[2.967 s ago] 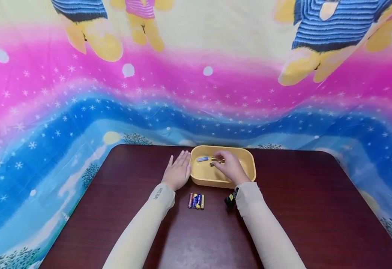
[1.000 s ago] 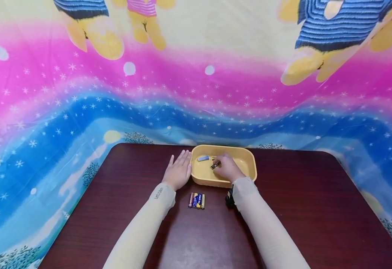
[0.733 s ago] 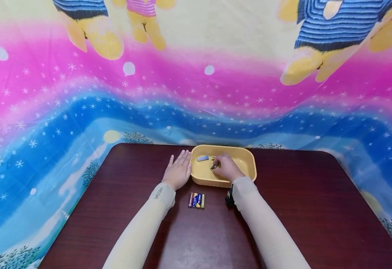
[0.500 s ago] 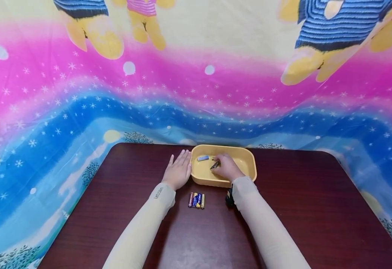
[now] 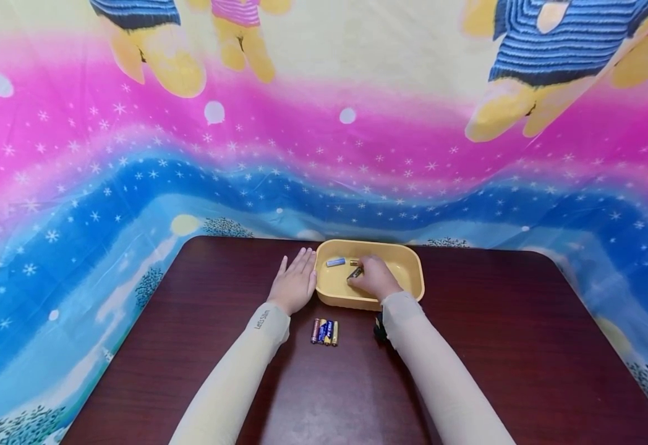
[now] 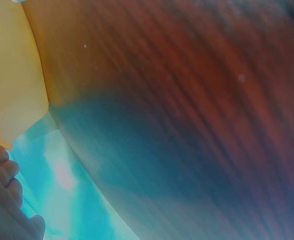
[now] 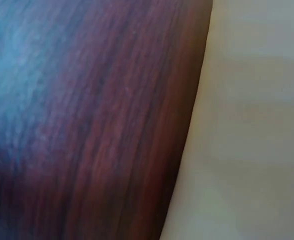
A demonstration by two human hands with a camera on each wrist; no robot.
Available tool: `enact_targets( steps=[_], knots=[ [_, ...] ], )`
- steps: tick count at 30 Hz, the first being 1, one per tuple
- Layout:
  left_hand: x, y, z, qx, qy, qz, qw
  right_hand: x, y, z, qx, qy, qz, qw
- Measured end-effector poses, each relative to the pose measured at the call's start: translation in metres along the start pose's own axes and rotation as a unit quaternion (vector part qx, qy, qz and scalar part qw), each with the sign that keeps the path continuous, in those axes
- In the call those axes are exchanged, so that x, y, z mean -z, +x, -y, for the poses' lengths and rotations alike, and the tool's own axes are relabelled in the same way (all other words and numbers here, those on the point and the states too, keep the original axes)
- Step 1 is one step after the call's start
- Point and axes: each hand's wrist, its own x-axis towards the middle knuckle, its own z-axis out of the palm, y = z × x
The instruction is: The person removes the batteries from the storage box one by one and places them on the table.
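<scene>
My right hand (image 5: 378,278) reaches into a yellow plastic box (image 5: 352,301) and pinches a dark battery (image 5: 354,272) between thumb and fingers, low over the box floor. Just beyond it lies a gold-coloured battery (image 5: 353,262), partly covered by the fingers. A blue battery (image 5: 336,262) rests farther left in the box. Outside, my left hand (image 5: 293,283) lies with straight fingers against the box's left wall. The left wrist view catches some of its fingers (image 6: 9,182) beside the box (image 6: 12,70). Only the box wall (image 7: 247,110) and the table appear in the right wrist view; no hand shows there.
Several batteries (image 5: 325,332) lie side by side in a row on the dark wooden table (image 5: 502,334), in front of the box. A black wrist camera (image 5: 379,327) sits under the right cuff. A patterned cloth (image 5: 324,154) hangs behind the table's far edge.
Over three seconds my right hand has shifted lower in the box and taken the dark battery between its fingers. Lately that battery has turned slightly. My left hand stays in place.
</scene>
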Motion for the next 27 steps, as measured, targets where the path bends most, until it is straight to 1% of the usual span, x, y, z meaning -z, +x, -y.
enact_targets(
  steps=[5,10,14,19,27],
  knots=[
    [-0.0004,0.0004,0.0005,-0.002,-0.003,-0.006,1.0,-0.0018,0.0021,-0.0009,0.003,-0.028,0.0,1.0],
    [-0.0011,0.0005,0.001,-0.003,0.001,-0.007,1.0,-0.0022,0.0023,-0.0005,0.0,-0.024,0.001,1.0],
    [-0.0013,0.0,0.0008,-0.002,-0.003,-0.01,0.9999,-0.0014,0.0016,-0.0002,-0.005,-0.012,0.004,1.0],
    [-0.0018,-0.0004,0.0004,-0.001,-0.006,-0.004,1.0,-0.0006,0.0007,-0.0014,-0.001,0.017,0.005,1.0],
    [-0.0014,0.0001,0.0001,0.004,-0.007,-0.002,1.0,0.0013,-0.0021,-0.0002,0.021,0.057,-0.007,0.998]
  ],
)
